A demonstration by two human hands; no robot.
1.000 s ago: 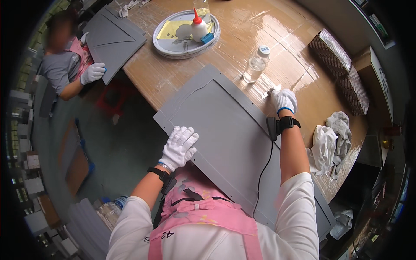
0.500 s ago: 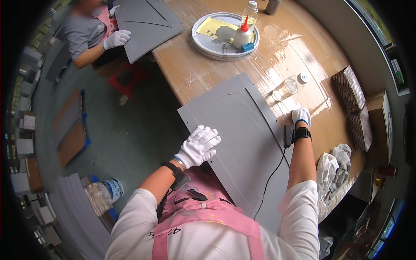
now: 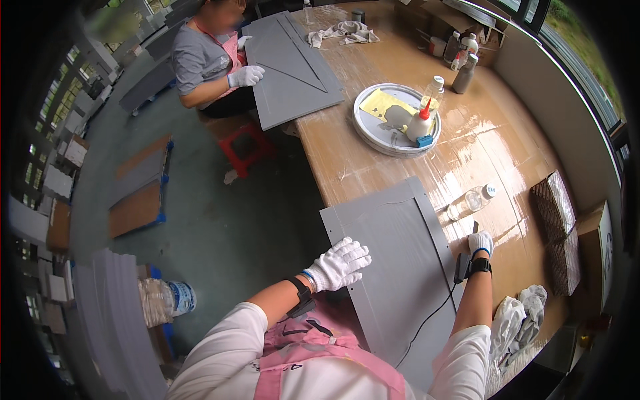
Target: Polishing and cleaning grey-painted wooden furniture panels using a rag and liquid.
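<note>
A grey flat panel [image 3: 393,267] with a raised border and small holes along its edges lies on the table in front of me. My left hand [image 3: 341,264], in a white knitted glove, rests on the panel's left edge with its fingers stretched out. Beyond the right edge of the panel, my right hand [image 3: 480,244], gloved too, is closed on a small dark flat tool [image 3: 475,227] whose tip sticks up past the fingers. Its exact kind does not show. A clear bottle [image 3: 471,202] with a white cap lies on its side just beyond that hand.
A round white tray [image 3: 363,133] holds a red-tipped squeeze bottle [image 3: 420,123], a blue block and yellow paper. Across the table's far left, another person's gloved hand [image 3: 246,76] touches a second grey panel [image 3: 287,80]. Rags [image 3: 513,327] lie right; a red stool [image 3: 245,150] stands left.
My view has tilted up, showing more of the far table. A dark tool tip now shows at my right hand, hidden before. My left hand stays at the panel's left edge.
</note>
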